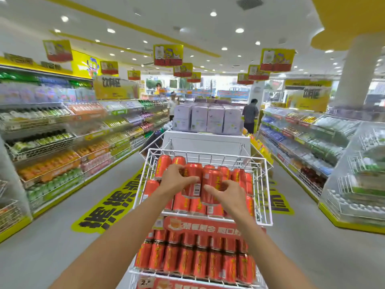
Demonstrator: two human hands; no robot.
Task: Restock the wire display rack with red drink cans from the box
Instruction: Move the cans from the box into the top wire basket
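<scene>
Two cans stand together above the packed rows in the top basket [265, 184] of the white wire rack. Their long axes run bottom to top, tops tilted away from the camera. The left hand [174, 180] has its fingers wrapped round the left can [192, 184], whose barcode faces the camera. The right hand [227, 198] grasps the right can [210, 185], thumb across its front, and the two cans touch side by side. Around them in the basket other red cans [163, 166] stand upright in rows. Under a red sign strip [208, 226], the lower tier [198, 260] holds another tight row of the same tall, slim, glossy metal cylinders with gold lettering. The rack stands mid-aisle on a smooth grey floor [62, 257] with yellow and black lettering stuck to it [108, 205]. Wire shelves [52, 142] of blurred bottled drinks line both sides. Lilac cartons [208, 119] sit on a white stand behind the rack, and a round white pillar [358, 69] rises at right.
</scene>
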